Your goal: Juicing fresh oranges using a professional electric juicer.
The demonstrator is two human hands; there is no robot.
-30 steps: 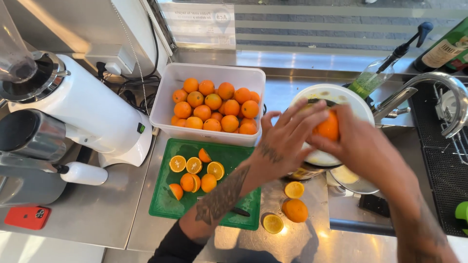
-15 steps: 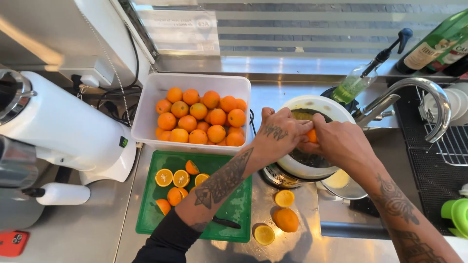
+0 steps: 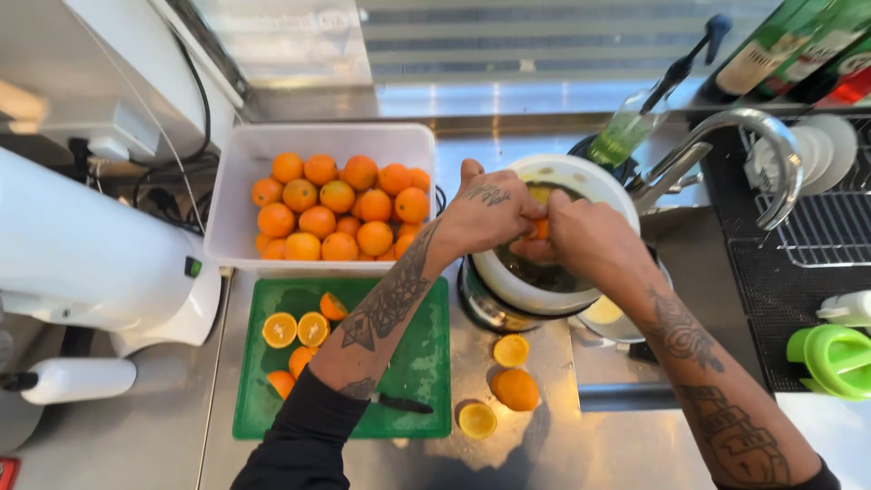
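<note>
Both hands press an orange half [image 3: 539,229] down into the white bowl of a citrus juicer [image 3: 599,186] at the centre. My left hand [image 3: 490,210] covers it from the left and my right hand [image 3: 585,238] from the right; only a sliver of orange shows between them. A white tub [image 3: 238,181] of whole oranges [image 3: 337,210] stands left of the juicer. Cut orange halves [image 3: 298,329] lie on a green cutting board [image 3: 422,363], with a knife [image 3: 399,403] near its front edge.
Three more orange pieces [image 3: 514,388] lie on the steel counter in front of the juicer. A large white machine [image 3: 82,254] stands at left. A curved tap [image 3: 753,150], sink rack, bottles and a green lid [image 3: 835,358] are at right.
The orange half held above the juicer by my right hand has come down into the bowl, and both hands have closed over it. The view has shifted closer.
</note>
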